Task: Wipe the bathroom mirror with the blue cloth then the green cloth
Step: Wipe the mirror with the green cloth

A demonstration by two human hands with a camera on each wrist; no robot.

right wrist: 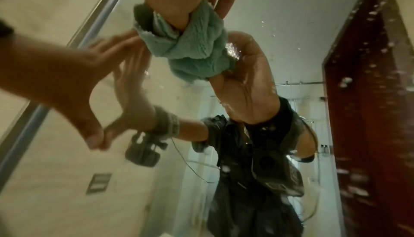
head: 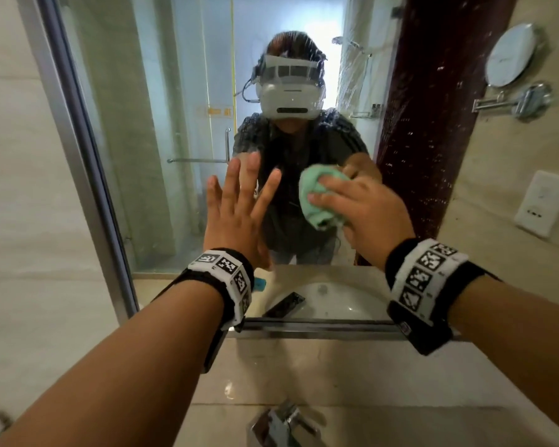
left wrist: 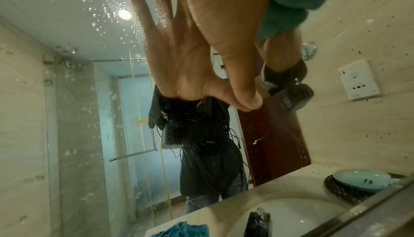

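The bathroom mirror (head: 175, 124) fills the wall in front of me, with water drops on its upper part. My left hand (head: 239, 208) lies flat on the glass with fingers spread and holds nothing; its thumb (left wrist: 224, 37) touches the glass. Just to its right, my right hand (head: 365, 214) grips the bunched green cloth (head: 317, 198) and presses it against the glass. In the right wrist view the green cloth (right wrist: 192, 46) sticks out under my fingers. The blue cloth (left wrist: 181, 230) lies on the counter by the sink, seen as a reflection.
A chrome tap (head: 284, 421) and a stone counter (head: 368, 382) lie below the mirror. On the right wall are a round swivel mirror (head: 510, 56) and a white socket (head: 542, 201). A teal dish (left wrist: 360, 180) sits on the counter at the right.
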